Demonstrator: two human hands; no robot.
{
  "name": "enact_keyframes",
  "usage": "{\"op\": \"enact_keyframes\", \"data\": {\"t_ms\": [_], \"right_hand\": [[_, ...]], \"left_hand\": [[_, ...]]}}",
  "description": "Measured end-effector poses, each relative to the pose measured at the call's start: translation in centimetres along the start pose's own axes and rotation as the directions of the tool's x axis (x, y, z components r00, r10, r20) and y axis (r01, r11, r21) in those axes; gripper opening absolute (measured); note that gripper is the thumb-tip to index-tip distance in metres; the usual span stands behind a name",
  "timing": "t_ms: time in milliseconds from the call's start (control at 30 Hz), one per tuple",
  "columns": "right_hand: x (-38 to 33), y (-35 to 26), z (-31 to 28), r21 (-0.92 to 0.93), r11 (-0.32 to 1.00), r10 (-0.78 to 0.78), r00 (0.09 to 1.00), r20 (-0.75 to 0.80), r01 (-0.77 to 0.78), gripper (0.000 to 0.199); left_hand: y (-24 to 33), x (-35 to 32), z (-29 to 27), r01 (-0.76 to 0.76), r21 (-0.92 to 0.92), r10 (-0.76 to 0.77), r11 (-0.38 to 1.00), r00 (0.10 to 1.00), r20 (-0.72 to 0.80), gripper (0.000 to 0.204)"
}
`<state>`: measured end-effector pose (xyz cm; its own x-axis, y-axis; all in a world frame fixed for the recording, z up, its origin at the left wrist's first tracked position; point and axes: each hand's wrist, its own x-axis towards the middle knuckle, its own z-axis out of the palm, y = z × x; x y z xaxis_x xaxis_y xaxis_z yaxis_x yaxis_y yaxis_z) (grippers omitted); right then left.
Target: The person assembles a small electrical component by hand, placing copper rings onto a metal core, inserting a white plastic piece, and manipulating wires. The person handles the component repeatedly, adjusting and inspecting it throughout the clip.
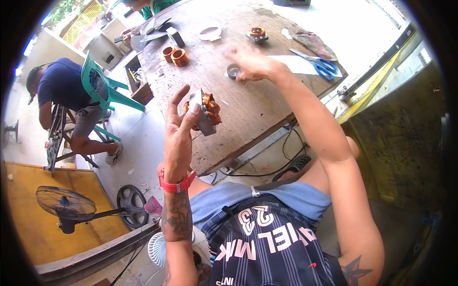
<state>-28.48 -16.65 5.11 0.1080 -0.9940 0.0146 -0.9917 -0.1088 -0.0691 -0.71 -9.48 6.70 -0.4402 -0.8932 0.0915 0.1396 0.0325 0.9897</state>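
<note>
Held up over the near left part of the table, a motor stator with a grey metal core and orange copper windings sits in my left hand. The thumb presses against its core, and the index finger points up. Farther right, my right hand reaches across the tabletop, its fingers smeared by motion. A roll of black tape lies right at its thumb; whether the hand grips it I cannot tell. Blue-handled scissors rest on white paper beyond my right wrist.
On the wooden table are two copper coils, a white ring, another wound stator, fan blades and a rag. A person bends beside a green chair. A pedestal fan lies at left.
</note>
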Motion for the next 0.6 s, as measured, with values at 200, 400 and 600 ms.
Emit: {"op": "enact_keyframes", "data": {"t_ms": [200, 400, 600], "right_hand": [[-11.2, -4.8, -6.9, 0.555, 0.516, -0.006, 0.651, -0.759, 0.652, 0.066], [-12.4, -9.9, 2.1, 0.770, 0.479, -0.212, 0.907, -0.364, 0.421, 0.137], [-12.8, -8.2, 1.6, 0.952, 0.084, -0.521, 0.801, 0.295, -0.296, 0.084]], "left_hand": [[-0.9, -1.3, -0.9, 0.082, 0.024, -0.082, 0.996, 0.996, -0.025, 0.049], [-0.3, -4.0, 0.2, 0.118, -0.298, -0.109, 0.947, 0.993, 0.048, 0.049], [0.4, -4.3, -0.6, 0.090, -0.267, -0.088, 0.959, 0.996, 0.020, 0.056]]}}
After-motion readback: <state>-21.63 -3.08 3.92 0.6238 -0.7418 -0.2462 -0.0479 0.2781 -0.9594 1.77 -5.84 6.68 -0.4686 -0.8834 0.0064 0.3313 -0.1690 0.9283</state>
